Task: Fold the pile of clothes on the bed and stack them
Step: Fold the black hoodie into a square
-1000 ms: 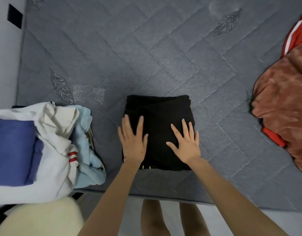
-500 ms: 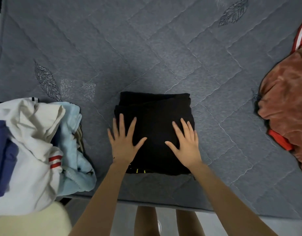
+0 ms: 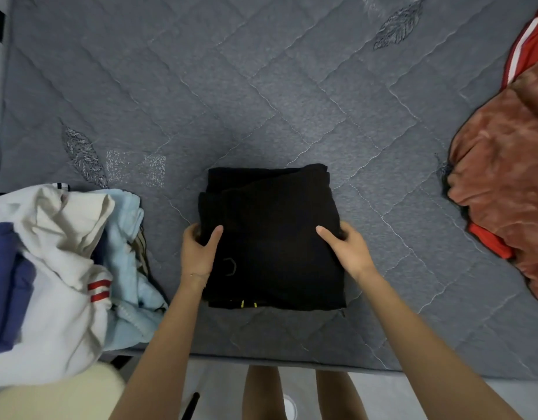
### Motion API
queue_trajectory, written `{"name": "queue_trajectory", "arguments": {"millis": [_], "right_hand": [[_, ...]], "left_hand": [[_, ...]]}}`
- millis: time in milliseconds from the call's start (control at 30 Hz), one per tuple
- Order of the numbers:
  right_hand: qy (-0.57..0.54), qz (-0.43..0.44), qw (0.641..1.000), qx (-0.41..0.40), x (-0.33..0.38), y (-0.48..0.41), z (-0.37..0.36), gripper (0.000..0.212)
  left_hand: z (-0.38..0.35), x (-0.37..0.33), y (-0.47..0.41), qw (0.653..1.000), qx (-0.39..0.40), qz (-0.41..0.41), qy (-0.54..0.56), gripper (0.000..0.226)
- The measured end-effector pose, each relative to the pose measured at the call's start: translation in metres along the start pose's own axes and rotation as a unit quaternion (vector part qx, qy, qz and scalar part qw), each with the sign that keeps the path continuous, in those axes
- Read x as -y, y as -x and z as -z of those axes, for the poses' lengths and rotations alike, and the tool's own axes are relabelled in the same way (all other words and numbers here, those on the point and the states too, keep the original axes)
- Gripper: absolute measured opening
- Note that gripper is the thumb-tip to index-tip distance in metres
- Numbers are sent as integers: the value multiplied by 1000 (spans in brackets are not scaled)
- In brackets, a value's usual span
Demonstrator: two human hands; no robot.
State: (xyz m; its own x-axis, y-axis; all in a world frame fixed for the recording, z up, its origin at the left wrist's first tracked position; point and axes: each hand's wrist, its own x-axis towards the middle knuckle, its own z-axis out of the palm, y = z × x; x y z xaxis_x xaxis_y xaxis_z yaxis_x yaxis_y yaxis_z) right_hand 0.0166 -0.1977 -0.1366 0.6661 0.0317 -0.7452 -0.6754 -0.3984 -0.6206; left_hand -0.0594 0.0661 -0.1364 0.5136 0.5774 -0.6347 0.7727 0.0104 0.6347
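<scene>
So the folded black garment [image 3: 272,237] is sitting on the grey quilted bed [image 3: 261,86] near its front edge, and the person's got it gripped from both sides: left hand [image 3: 199,253] clamped on the left edge with the thumb on top and fingers tucked under, right hand [image 3: 348,250] doing the same on the right edge. Off to the left there's a heap of white, blue and light-blue clothes [image 3: 58,268], and well apart on the right a rust-orange and red bundle [image 3: 504,177].
</scene>
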Motion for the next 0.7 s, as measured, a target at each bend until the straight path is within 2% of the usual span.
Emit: {"name": "queue_trajectory", "arguments": {"millis": [100,167,267,400,533,700], "right_hand": [[-6,22,1000,-8,13,-5,-1,21],[-69,9,998,5,28,-7,-4,30],[-151,-15,988,23,42,-13,-8,48],[-237,-38,969,58,56,-16,-4,33],[-269,29,963,17,61,-17,3,27],[-270,65,961,-20,62,-19,11,26]], "left_hand": [[7,-8,-5,996,84,33,21,50],[7,-13,-8,992,107,41,45,54],[4,-18,-9,993,95,21,68,53],[8,-25,-7,989,90,-27,116,30],[5,-37,-11,986,69,-90,119,28],[-12,-50,-11,985,54,-132,101,26]]}}
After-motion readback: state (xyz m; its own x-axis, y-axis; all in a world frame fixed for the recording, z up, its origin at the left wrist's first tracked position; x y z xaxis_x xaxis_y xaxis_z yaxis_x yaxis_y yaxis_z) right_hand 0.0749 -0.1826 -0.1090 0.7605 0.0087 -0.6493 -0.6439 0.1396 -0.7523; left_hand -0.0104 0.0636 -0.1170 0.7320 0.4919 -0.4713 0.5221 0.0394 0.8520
